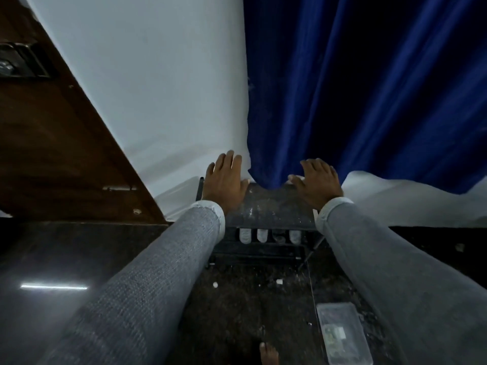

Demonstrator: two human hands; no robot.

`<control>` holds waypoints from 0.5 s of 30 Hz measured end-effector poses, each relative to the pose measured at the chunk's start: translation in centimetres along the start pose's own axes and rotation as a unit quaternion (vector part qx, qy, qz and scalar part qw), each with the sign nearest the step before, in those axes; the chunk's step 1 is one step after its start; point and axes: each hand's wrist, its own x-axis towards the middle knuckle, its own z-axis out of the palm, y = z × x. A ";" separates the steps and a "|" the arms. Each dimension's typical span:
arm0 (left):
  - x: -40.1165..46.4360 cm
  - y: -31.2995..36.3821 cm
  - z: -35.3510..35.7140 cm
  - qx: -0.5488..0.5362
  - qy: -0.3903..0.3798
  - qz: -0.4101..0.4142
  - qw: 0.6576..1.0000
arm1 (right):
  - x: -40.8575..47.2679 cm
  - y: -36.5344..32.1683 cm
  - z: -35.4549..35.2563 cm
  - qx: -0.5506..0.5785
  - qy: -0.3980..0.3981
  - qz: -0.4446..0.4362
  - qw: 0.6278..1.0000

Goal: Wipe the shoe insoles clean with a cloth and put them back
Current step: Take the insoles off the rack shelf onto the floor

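A low dark shoe rack (266, 206) stands against the white wall, its dusty top facing me. On a lower shelf I see the pale toes of several shoes (261, 235). My left hand (224, 180) is stretched flat over the rack's top left corner, fingers straight. My right hand (317, 181) lies flat over the top right corner, by the hem of a blue curtain. Both arms wear grey sleeves. Neither hand holds anything. No insole or cloth is visible.
A blue curtain (369, 88) hangs behind the rack on the right. A brown wooden door (52, 140) is at the left. The dark speckled floor (237, 299) carries a clear plastic box (342, 335), small white scraps and a bare toe (268, 353).
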 end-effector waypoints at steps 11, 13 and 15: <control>0.9 -3.0 8.9 0.043 0.020 0.027 0.999 | 1.9 4.0 8.4 -0.046 0.035 -0.020 0.998; 0.3 -3.5 12.1 0.051 0.026 0.028 0.998 | 2.3 5.4 11.6 -0.047 0.037 -0.025 0.998; -0.8 -4.0 15.2 0.056 0.030 0.035 0.997 | 2.3 6.9 15.0 -0.052 0.042 -0.031 0.997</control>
